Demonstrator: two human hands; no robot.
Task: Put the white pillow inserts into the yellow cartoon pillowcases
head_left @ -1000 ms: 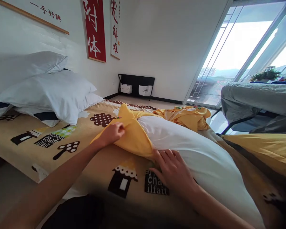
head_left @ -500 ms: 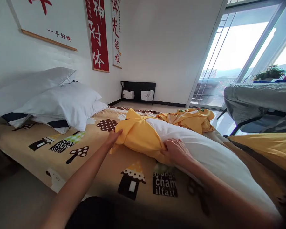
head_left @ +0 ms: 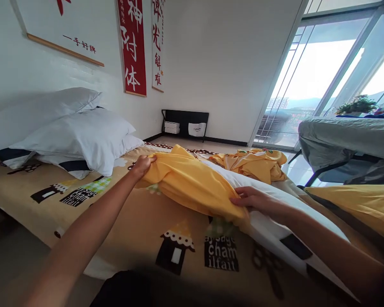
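Observation:
A yellow pillowcase (head_left: 192, 181) is stretched over the near end of a white pillow (head_left: 294, 200) lying on the bed. My left hand (head_left: 143, 165) grips a far-left corner of the pillowcase, its fingers closed on the cloth. On the other side, my right hand (head_left: 256, 200) pinches the pillowcase's edge between thumb and fingers, where the white pillow comes out of it. The pillow's right part stays bare, with dark patches on its lower side. How far the pillow reaches inside the yellow cloth is hidden.
A patterned brown sheet (head_left: 128, 230) covers the bed. White pillows (head_left: 83, 132) are stacked at the left by the wall. Crumpled yellow fabric (head_left: 252, 164) lies behind the pillow. At the right are another yellow item (head_left: 361, 204) and a plastic-covered grey piece of furniture (head_left: 345, 132).
My left hand has drawn the pillowcase corner up and to the left. My right hand has moved right with the edge, and the yellow cloth now covers more of the pillow.

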